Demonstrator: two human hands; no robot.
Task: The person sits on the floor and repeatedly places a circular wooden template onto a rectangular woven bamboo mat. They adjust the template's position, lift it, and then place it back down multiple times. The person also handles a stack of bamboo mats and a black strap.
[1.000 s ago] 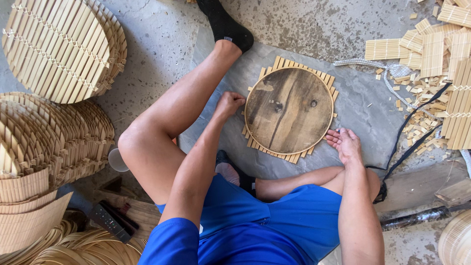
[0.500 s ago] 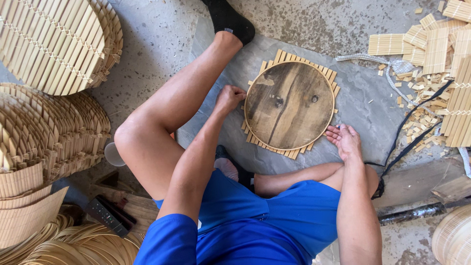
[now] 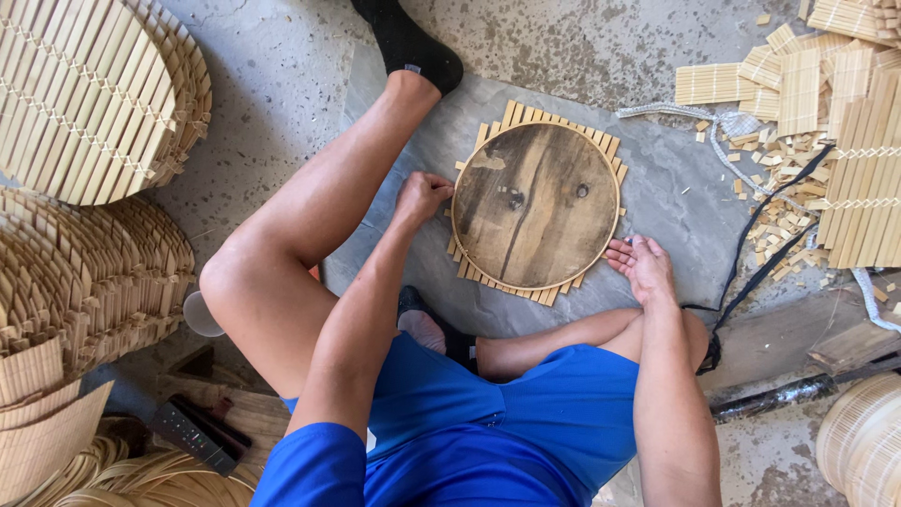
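A round wooden disc [image 3: 535,207], dark and knotted, lies flat on a mat of bamboo slats [image 3: 511,120] whose ends stick out from under it at 12 o'clock, at 9 o'clock and along the lower edge. A thin pale hoop [image 3: 619,202] runs round the rim of the disc. Disc and mat rest on a grey stone slab [image 3: 671,202] on the concrete floor [image 3: 272,84], in front of the seated person.

The left hand [image 3: 420,195] sits at the 9 o'clock edge of the disc, fingers [image 3: 434,182] curled in and pressed together against the rim; whether they pinch the hoop or a slat I cannot tell. The right hand [image 3: 641,266] lies at about 4 o'clock from the disc, palm up, fingers [image 3: 621,252] loosely spread, their tips touching or just beside the hoop and gripping nothing.

The person wears blue shorts [image 3: 488,422]; the left leg is stretched toward 12 o'clock, ending in a black sock [image 3: 408,42] just past the slab.

At 10 o'clock from the disc stands a stack of round slat mats [image 3: 89,94], and a second, lower stack [image 3: 84,272] lies at 8 o'clock. At 2 o'clock lie loose slat panels [image 3: 826,84] and offcuts [image 3: 770,235], with a black strap [image 3: 760,253] trailing through them.
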